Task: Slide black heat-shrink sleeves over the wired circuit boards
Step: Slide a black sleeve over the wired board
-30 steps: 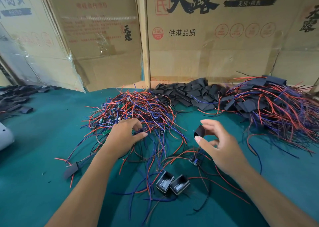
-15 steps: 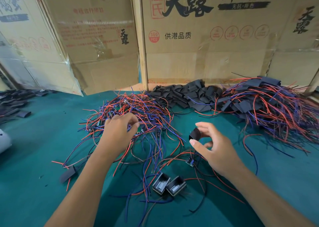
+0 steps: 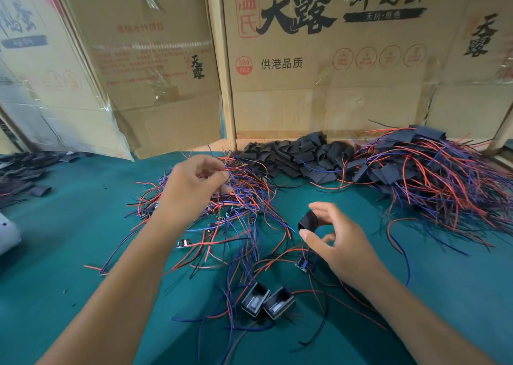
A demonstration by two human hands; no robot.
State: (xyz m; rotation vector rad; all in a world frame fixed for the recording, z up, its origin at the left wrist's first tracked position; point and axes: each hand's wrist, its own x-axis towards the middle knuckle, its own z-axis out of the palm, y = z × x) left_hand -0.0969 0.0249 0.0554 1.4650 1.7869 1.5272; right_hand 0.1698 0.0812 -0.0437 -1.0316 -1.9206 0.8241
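1. Left hand [image 3: 194, 181] pinches wires lifted from the unsleeved pile [image 3: 222, 206] mid-desk.
2. Right hand [image 3: 337, 242] grasps one black sleeve [image 3: 308, 221], not yet fitted.
3. Sleeved boards [image 3: 433, 170] heap at the far right edge; many remain.

The counter [image 3: 69, 239] is covered in plain teal-green cloth. The tangle of wires [image 3: 236, 206] in the middle is red, blue and black, with small green circuit boards [image 3: 226, 213] among them. The sleeve [image 3: 308, 221] pinched in the right hand [image 3: 337, 242] is matt black, as is the far heap of sleeves [image 3: 294, 156]. The far right pile [image 3: 433, 175] mixes black sleeves with red and blue wires. The 2 near boxes [image 3: 266, 302] are black with grey insides. The cardboard cartons [image 3: 333, 73] behind are tan, printed with black characters and red stamps.
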